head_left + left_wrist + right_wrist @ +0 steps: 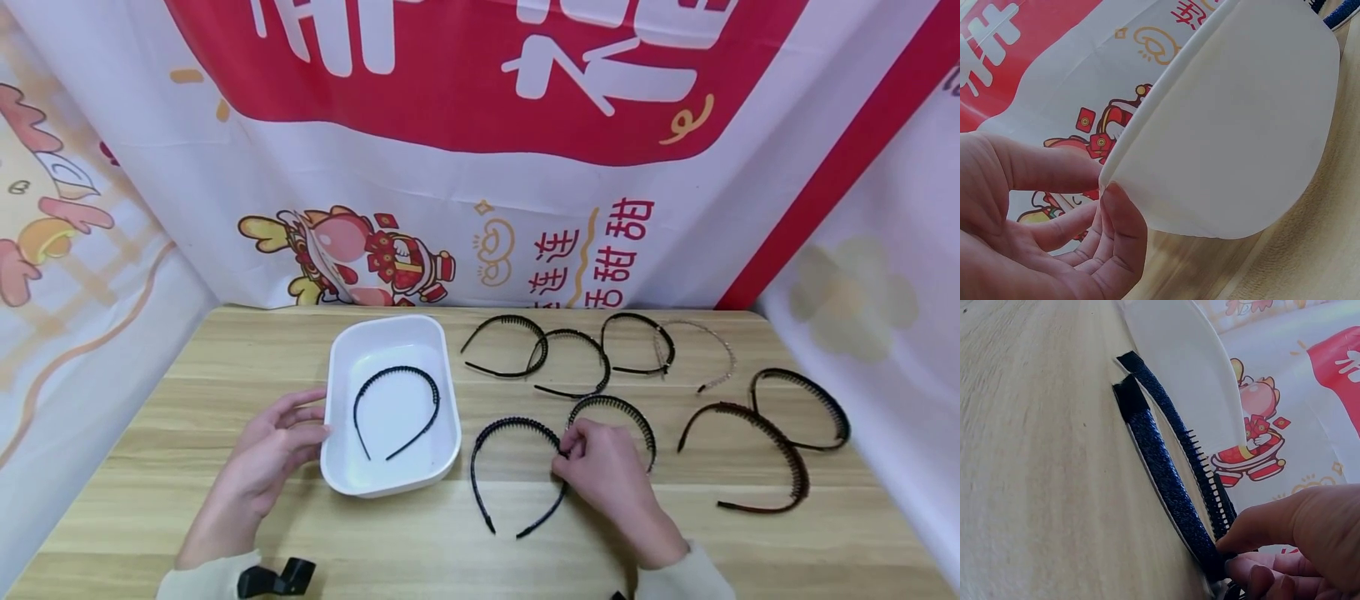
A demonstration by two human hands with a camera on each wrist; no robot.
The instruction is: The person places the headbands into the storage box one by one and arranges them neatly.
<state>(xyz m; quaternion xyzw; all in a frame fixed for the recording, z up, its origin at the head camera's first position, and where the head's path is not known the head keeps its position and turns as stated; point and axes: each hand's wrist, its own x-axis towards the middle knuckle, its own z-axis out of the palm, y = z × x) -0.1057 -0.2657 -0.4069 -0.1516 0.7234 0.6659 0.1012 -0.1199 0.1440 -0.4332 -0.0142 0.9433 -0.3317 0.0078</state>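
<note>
One dark-blue headband (517,422) is lying at lower centre, its open ends pointing toward the frame's bottom; the nearer right hand (606,463) is pinching its right side. Farther left, the left hand (273,446) is pinching the rim of a white tray (453,433).

Hanging cloth (420,183) carried red Chinese print: 连连 (555,262) in one column, 甜甜 (624,237) in the other; characters below only partly visible. Big white characters (375,37) on red panel (450,117) were cropped, unreadable.
</note>
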